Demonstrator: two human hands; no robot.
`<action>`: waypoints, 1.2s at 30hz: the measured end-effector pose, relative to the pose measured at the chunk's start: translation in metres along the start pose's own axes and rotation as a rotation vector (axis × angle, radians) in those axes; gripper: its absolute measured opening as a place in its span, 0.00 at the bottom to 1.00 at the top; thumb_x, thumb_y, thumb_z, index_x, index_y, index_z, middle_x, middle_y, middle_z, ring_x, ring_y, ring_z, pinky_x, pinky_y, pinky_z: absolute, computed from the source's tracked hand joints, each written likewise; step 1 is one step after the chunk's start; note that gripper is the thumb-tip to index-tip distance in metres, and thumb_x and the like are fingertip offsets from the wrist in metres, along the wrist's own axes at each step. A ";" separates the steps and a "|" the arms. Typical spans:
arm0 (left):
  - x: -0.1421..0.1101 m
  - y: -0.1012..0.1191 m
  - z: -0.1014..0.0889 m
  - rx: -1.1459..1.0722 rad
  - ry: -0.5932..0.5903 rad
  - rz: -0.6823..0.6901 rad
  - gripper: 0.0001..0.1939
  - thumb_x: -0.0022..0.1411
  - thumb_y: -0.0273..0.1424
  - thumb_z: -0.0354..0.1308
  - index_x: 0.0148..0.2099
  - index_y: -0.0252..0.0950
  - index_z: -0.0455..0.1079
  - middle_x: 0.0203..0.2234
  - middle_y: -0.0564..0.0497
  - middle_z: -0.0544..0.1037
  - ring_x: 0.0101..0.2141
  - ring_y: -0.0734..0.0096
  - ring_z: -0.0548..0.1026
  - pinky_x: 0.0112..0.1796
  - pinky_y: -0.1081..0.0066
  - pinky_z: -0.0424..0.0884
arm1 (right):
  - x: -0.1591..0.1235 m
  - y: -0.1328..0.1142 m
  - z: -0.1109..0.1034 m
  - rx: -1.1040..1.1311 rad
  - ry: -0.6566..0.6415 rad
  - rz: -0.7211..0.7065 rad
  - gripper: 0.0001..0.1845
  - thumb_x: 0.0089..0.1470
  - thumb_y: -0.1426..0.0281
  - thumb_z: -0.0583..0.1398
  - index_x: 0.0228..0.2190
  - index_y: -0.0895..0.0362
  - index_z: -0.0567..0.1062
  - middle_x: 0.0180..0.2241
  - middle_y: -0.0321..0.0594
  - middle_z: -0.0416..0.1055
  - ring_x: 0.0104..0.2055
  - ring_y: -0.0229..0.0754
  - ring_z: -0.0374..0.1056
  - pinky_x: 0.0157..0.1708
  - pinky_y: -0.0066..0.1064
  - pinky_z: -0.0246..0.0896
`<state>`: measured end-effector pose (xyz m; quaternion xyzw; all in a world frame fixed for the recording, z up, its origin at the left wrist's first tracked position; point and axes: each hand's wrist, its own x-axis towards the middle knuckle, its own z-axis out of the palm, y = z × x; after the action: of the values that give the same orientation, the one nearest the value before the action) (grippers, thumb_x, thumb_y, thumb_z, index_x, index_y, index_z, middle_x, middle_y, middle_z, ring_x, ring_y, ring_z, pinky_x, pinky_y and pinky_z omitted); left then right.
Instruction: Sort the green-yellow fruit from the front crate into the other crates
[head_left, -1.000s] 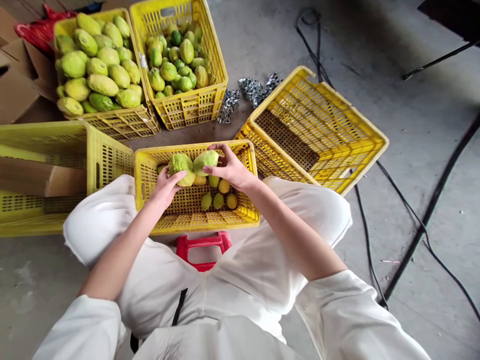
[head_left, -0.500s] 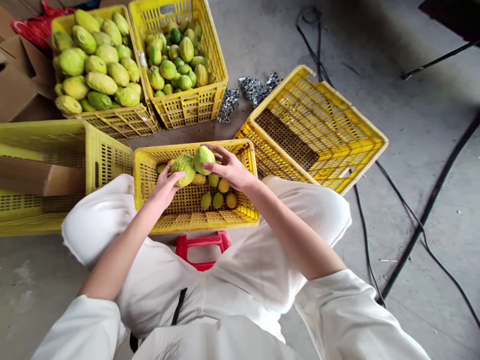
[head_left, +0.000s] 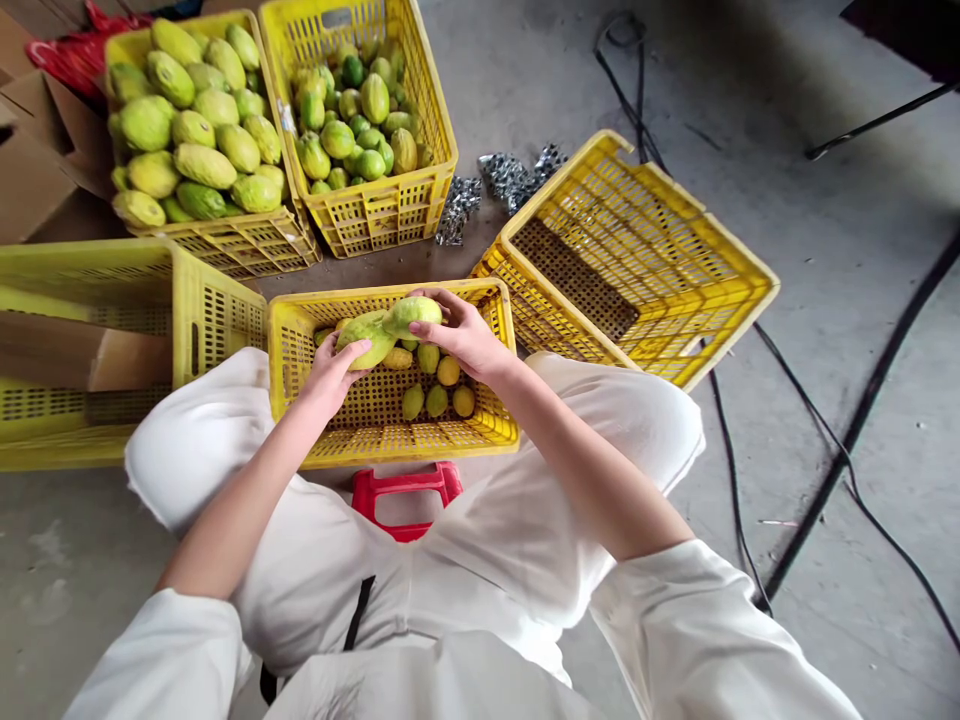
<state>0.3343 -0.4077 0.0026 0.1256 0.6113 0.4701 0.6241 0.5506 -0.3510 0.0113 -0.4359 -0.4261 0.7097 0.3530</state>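
I sit over a yellow plastic crate (head_left: pixel 390 440) between my knees, with several small yellow-green fruits (head_left: pixel 437 388) lying in it. My left hand (head_left: pixel 330 375) is closed round a large green fruit (head_left: pixel 362 338) above the crate. My right hand (head_left: pixel 465 338) grips a second green fruit (head_left: pixel 411 313), held against the first one, their ends touching.
An empty yellow crate (head_left: pixel 637 260) lies tilted at my right. Two full crates of green fruit (head_left: pixel 199 130) (head_left: pixel 360 110) stand ahead. Another yellow crate with cardboard (head_left: pixel 90 350) is at the left. A red stool (head_left: pixel 405 495) shows below. Cables (head_left: pixel 847 450) run over the concrete floor.
Both fruits have been turned in my hands over the crate. The right one now lies lengthwise and the left one has tilted. My hands have stayed in place.
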 end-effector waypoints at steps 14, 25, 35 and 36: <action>-0.002 0.000 0.005 0.002 0.058 0.082 0.30 0.38 0.35 0.84 0.42 0.41 0.75 0.38 0.53 0.84 0.39 0.67 0.81 0.35 0.72 0.71 | 0.003 0.005 0.000 -0.001 0.027 0.006 0.43 0.34 0.49 0.84 0.47 0.50 0.77 0.50 0.45 0.84 0.61 0.59 0.79 0.67 0.52 0.78; -0.004 -0.003 0.006 0.027 -0.007 0.035 0.33 0.37 0.37 0.84 0.45 0.43 0.74 0.41 0.50 0.85 0.46 0.52 0.85 0.38 0.63 0.81 | 0.001 0.009 0.001 0.019 -0.023 0.041 0.49 0.32 0.51 0.86 0.52 0.48 0.75 0.52 0.42 0.83 0.59 0.57 0.80 0.65 0.54 0.79; -0.001 -0.005 0.004 -0.019 0.046 0.012 0.22 0.43 0.39 0.74 0.35 0.44 0.65 0.36 0.48 0.82 0.56 0.46 0.83 0.43 0.63 0.83 | 0.002 0.010 0.004 -0.043 -0.033 0.004 0.41 0.38 0.44 0.82 0.49 0.52 0.81 0.52 0.47 0.85 0.62 0.59 0.79 0.69 0.55 0.75; -0.002 -0.004 0.005 -0.016 0.037 0.005 0.21 0.43 0.39 0.73 0.35 0.44 0.65 0.36 0.48 0.82 0.56 0.47 0.83 0.43 0.63 0.84 | 0.002 0.009 0.004 -0.040 -0.031 0.001 0.41 0.39 0.45 0.82 0.49 0.52 0.81 0.54 0.47 0.85 0.63 0.60 0.78 0.69 0.55 0.74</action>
<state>0.3407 -0.4091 0.0014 0.1131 0.6187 0.4787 0.6125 0.5452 -0.3543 0.0033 -0.4318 -0.4455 0.7080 0.3374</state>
